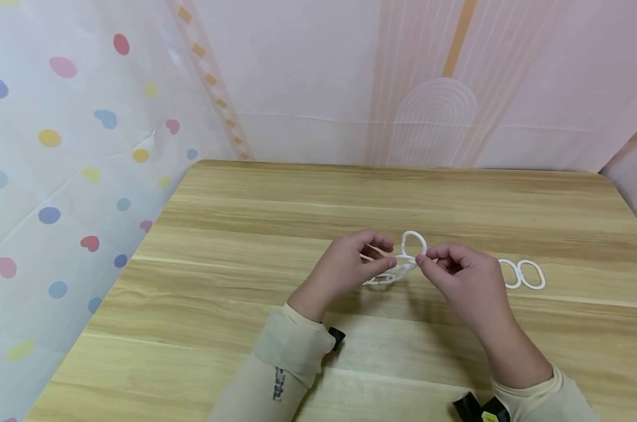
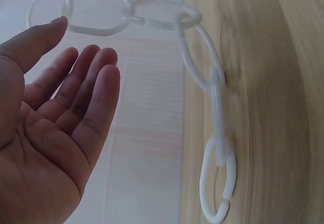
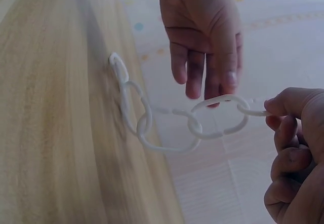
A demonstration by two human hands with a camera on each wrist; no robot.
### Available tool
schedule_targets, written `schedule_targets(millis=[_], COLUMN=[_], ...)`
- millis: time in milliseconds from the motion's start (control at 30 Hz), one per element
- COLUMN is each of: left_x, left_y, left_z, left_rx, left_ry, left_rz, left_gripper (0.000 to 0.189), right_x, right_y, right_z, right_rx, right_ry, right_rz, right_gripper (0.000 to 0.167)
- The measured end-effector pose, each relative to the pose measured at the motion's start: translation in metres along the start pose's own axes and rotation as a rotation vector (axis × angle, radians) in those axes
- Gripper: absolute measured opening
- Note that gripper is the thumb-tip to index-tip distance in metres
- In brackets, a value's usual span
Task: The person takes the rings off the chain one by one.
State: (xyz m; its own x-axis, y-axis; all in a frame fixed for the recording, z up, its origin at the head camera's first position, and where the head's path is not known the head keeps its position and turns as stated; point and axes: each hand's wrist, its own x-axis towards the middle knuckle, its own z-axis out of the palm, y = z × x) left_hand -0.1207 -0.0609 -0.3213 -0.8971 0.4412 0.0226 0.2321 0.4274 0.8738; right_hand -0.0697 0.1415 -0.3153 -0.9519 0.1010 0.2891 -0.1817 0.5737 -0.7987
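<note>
My right hand (image 1: pixel 468 284) pinches the end link of a white plastic link chain (image 1: pixel 385 281) between thumb and index finger. That end link (image 1: pixel 415 232) sticks up above the fingertips in the head view. From there the chain sags leftward, and its lower links (image 2: pixel 217 117) reach down to the wooden surface in the left wrist view. My left hand (image 1: pixel 344 264) is beside the chain, fingers apart and loosely bent, palm facing it. Its thumb tip is close to the upper links; whether it touches them I cannot tell. The right wrist view shows small gaps in the links (image 3: pixel 167 150).
Two white links (image 1: pixel 519 274) lie side by side on the wooden table (image 1: pixel 234 234), right of my right hand and partly behind it. A patterned cloth (image 1: pixel 307 76) hangs along the table's back edge and left side.
</note>
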Motion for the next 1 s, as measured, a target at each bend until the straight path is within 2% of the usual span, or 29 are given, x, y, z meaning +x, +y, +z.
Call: schedule_targets(millis=[167,300,400,633,833,1000], left_x=[0.0005,0.0007,0.0010,0.0011,-0.0006,-0.0012], left_y=[-0.0019,-0.0030,-0.0034,-0.0021,0.0002,0.0000], left_z=[0.0019,0.0031,0.0034,0.0034,0.0016,0.0001], left_rx=[0.015,0.066,0.090,0.106,0.116,0.102], left_ry=[-0.005,0.001,0.001,-0.005,0.017,0.037], left_rz=[0.062,0.124,0.144,0.150,0.122,0.127], left_gripper=[0.019,0.007,0.004,0.003,0.004,0.004], right_x=[-0.0008,-0.0015,-0.0019,-0.0011,0.0011,0.0025], right_y=[-0.0010,-0.0015,-0.0014,0.0006,0.0028,0.0054], right_z=[0.0012,0.0018,0.0018,-0.0001,-0.0027,-0.0029], right_rx=[0.028,0.034,0.038,0.057,0.081,0.066], right_ry=[-0.007,-0.002,0.001,-0.026,-0.066,-0.099], right_rz=[-0.006,-0.011,-0.013,0.024,0.084,0.092], right_gripper=[0.006,0.007,0.007,0.008,0.014,0.013])
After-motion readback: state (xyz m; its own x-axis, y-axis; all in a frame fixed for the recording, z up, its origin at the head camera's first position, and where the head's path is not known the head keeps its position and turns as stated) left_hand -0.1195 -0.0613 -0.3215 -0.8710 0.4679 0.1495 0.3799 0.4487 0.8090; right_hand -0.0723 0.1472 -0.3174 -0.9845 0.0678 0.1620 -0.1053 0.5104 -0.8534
